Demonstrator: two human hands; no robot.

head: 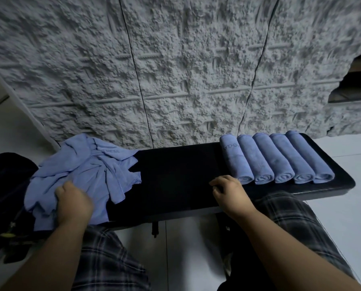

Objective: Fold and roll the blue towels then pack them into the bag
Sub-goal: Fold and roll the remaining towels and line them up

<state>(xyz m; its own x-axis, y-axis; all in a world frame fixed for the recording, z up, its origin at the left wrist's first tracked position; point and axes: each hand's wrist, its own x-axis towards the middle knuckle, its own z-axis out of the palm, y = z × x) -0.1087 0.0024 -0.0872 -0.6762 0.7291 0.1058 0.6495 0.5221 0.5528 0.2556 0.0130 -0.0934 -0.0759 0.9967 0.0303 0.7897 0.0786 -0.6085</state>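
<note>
A crumpled heap of loose blue towels (pixel 87 173) lies on the left end of a black padded bench (pixel 175 177). My left hand (pixel 73 203) grips the near edge of that heap. Several rolled blue towels (pixel 278 158) lie side by side on the bench's right end. My right hand (pixel 230 192) rests on the bench just left of the nearest roll (pixel 233 160), fingers curled, its fingertips at that roll's near end. A dark bag (pixel 5 185) sits at the far left, partly under the heap.
A rough white textured wall (pixel 175 70) rises right behind the bench. White floor tiles (pixel 347 206) lie to the right and below. My knees in plaid shorts (pixel 288 217) are under the bench's near edge.
</note>
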